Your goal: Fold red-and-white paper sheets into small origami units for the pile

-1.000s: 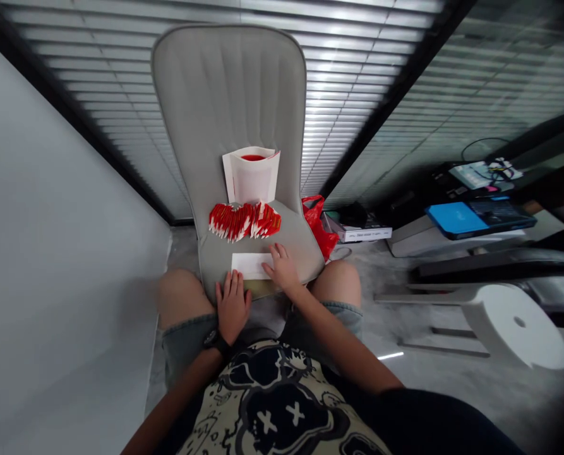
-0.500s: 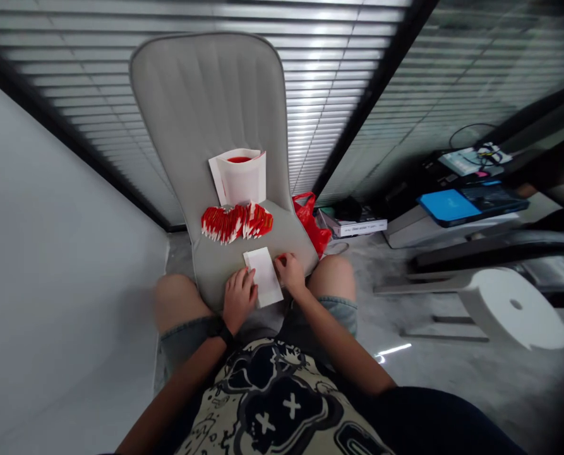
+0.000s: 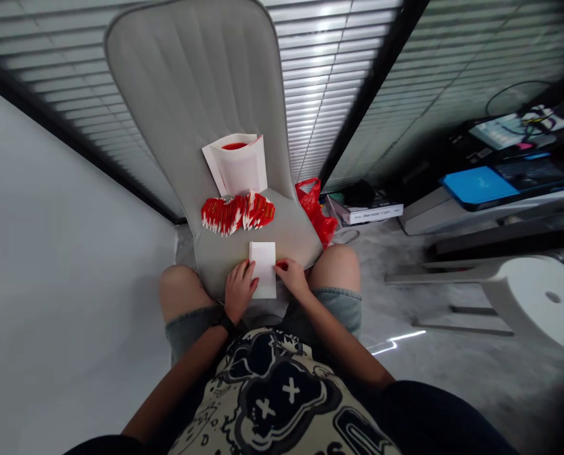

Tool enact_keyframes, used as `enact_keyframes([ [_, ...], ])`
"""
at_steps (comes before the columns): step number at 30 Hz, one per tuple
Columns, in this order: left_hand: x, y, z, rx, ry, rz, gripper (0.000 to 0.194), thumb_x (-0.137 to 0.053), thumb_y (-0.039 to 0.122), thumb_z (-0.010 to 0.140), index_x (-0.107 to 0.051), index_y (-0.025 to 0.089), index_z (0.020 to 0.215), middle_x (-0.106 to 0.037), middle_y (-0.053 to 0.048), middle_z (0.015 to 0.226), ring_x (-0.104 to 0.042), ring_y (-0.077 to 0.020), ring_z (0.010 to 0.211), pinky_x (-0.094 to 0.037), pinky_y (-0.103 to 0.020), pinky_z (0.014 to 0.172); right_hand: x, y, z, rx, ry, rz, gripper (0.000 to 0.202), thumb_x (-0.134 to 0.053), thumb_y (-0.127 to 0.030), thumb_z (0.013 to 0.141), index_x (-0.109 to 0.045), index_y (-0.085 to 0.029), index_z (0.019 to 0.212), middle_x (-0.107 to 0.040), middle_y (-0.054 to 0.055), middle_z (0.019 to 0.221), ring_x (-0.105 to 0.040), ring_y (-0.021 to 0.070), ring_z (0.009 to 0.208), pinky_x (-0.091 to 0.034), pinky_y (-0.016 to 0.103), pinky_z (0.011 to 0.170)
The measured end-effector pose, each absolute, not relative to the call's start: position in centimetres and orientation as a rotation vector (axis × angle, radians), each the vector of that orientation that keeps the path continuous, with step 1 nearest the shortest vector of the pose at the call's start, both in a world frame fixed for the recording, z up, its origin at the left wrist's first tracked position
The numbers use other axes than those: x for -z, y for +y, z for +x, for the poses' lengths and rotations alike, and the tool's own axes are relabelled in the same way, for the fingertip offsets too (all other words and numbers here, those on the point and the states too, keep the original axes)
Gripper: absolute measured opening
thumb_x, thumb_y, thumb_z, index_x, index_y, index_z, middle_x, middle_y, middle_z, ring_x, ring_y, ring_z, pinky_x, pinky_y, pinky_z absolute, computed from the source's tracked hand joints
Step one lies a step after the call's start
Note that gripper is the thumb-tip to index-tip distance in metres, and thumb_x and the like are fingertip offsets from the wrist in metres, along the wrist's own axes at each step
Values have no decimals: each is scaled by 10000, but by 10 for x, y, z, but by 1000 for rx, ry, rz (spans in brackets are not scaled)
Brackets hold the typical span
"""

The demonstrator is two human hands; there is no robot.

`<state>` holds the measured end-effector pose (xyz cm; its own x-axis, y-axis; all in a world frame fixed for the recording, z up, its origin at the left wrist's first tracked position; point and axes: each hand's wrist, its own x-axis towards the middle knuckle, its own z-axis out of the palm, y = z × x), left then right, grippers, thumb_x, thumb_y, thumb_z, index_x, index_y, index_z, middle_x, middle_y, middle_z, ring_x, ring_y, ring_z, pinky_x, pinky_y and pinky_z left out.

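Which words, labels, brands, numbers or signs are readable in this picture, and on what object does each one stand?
"X" "X": two white marks on the printed shirt; other characters at its lower edge are cut off, unreadable.
White-sided box: a printed line, too small to read.
Blue case: faint mark, unreadable.
Red-and-white packets: nothing legible.
White paper between left hand and right hand: no text visible.

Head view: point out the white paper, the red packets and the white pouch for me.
White paper [image 3: 264, 270]: head view, middle of its upper face.
Red packets [image 3: 234, 213]: head view, near the middle of the row.
White pouch [image 3: 241, 167]: head view, middle of its front, below the opening.
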<state>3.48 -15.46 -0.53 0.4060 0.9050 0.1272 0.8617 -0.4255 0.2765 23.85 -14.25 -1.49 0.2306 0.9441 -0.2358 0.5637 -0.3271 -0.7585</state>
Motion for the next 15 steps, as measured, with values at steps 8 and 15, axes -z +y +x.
enact_keyframes([
  [8, 7, -153, 33, -477, 1569, 2407, 542, -494, 372, 984, -440, 152, 1477, -584, -153, 1390, -538, -290, 1259, -427, -421, 1058, 8, -162, 232, -916, -1369, -1846, 217, -587, -243, 890, -751, -192, 1021, -768, 70, 1017, -710, 199, 929, -549, 327, 898],
  [15, 13, -153, 32, -601, 1528, 2321, 545, -527, 355, 971, -434, 154, 1469, -588, -154, 1386, -540, -290, 1268, -424, -434, 1072, 8, -177, 223, -942, -1260, -1774, 317, -624, -267, 861, -703, -197, 1160, -768, 63, 1029, -716, 204, 927, -559, 350, 916],
])
